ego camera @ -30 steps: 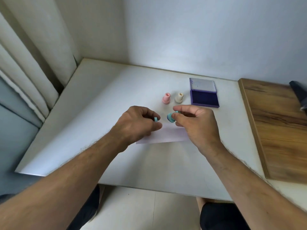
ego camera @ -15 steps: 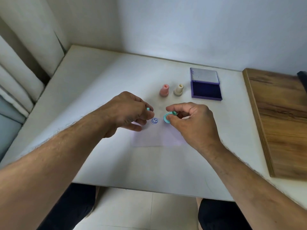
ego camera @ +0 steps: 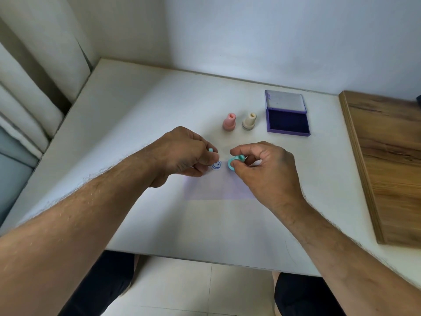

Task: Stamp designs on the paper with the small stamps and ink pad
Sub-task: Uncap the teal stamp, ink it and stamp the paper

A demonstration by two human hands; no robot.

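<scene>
A pale lilac paper (ego camera: 218, 190) lies on the white table (ego camera: 136, 124), with a blue smiley print (ego camera: 216, 165) near its far edge. My right hand (ego camera: 262, 172) pinches a teal stamp (ego camera: 235, 161), tilted on its side just right of the print. My left hand (ego camera: 184, 156) holds a small teal cap (ego camera: 211, 150) between thumb and fingers, just left of the print. A pink stamp (ego camera: 229, 122) and a cream stamp (ego camera: 249, 121) stand upright behind the paper. An open purple ink pad (ego camera: 287, 120) lies to their right.
A wooden board (ego camera: 387, 160) covers the table's right side. Curtains (ego camera: 29, 71) hang at the left, and a wall runs along the table's back edge. My knees and a tiled floor show below the front edge.
The two hands have drawn slightly apart, uncovering the blue smiley print on the paper between them. The view has shifted a little.
</scene>
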